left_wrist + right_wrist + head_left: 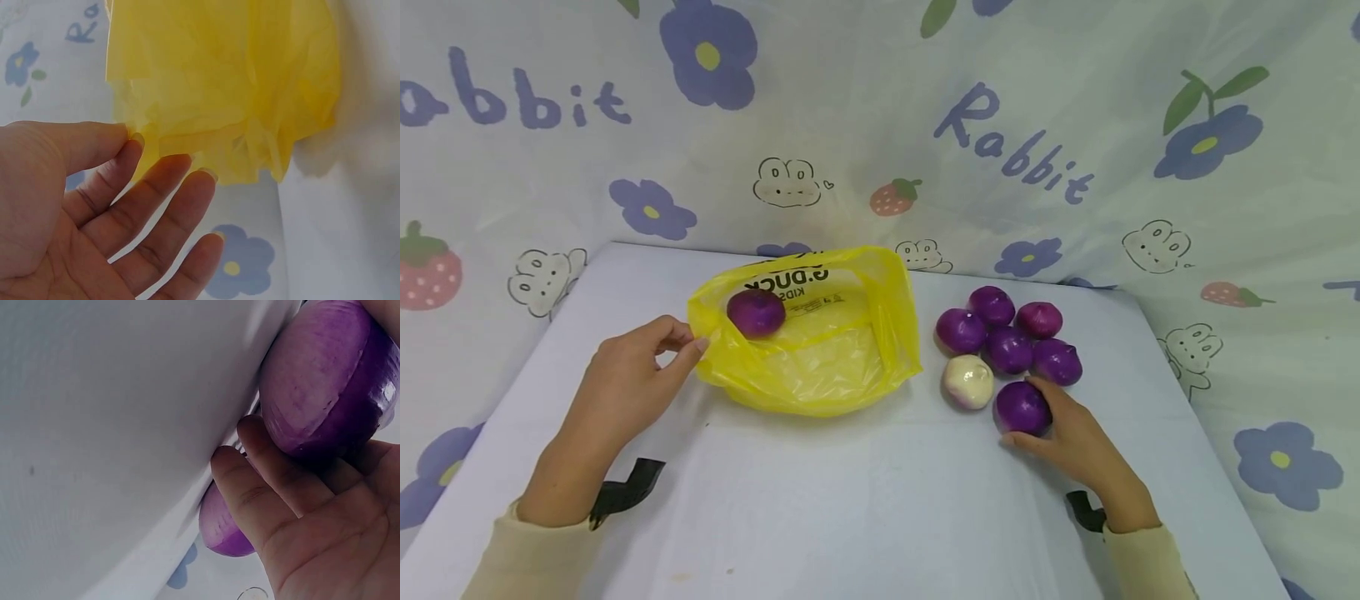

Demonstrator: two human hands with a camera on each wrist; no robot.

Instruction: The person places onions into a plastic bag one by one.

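Note:
My left hand (632, 375) pinches the left rim of a yellow plastic bag (820, 375) between thumb and index finger; in the left wrist view the other fingers spread loosely below the bag (206, 81). The bag's mouth gapes, and a purple onion (756, 313) shows at its left side. At the right, my right hand (1078, 433) holds another purple onion (1022, 408), thumb in front and fingers behind. The right wrist view shows this onion (319, 381) close to the table, against the curled fingers; a second onion (224, 525) sits beyond them.
Several more purple onions (1009, 349) cluster behind my right hand, with a whitish one (968, 382) just left of the held onion. A white cloth (850, 508) covers the table. Behind it hangs a patterned curtain (850, 108).

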